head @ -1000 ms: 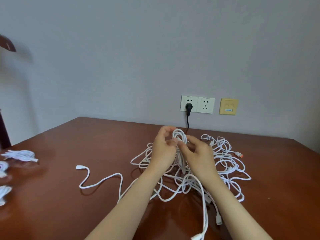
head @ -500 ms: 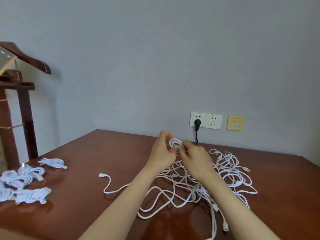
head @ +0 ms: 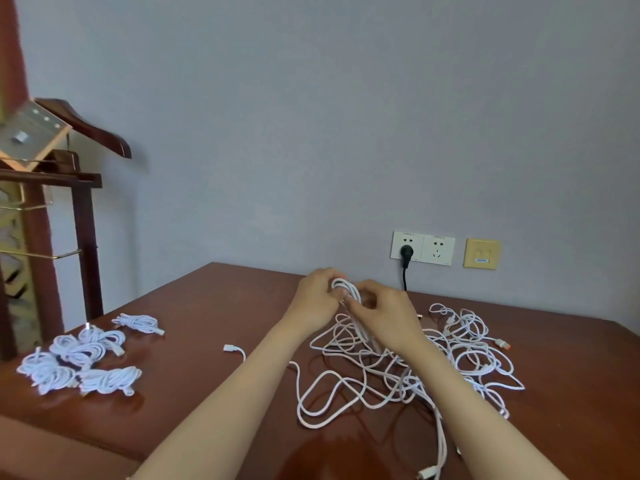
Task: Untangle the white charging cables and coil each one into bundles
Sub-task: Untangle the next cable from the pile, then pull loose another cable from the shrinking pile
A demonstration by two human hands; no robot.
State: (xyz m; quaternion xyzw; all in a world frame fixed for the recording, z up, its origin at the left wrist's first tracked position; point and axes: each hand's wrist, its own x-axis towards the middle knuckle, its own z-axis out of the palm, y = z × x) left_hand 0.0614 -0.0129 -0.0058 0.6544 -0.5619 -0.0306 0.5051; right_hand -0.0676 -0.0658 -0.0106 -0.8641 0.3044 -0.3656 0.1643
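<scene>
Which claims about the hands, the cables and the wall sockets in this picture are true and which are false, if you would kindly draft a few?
1. The left hand and the right hand both hold a small cable coil above the tangle. True.
2. The finished bundles lie on the right side of the table. False: they lie on its left side.
3. A black plug sits in the left wall socket. True.
4. Every cable is already bundled. False: a loose tangle lies spread under the hands.
</scene>
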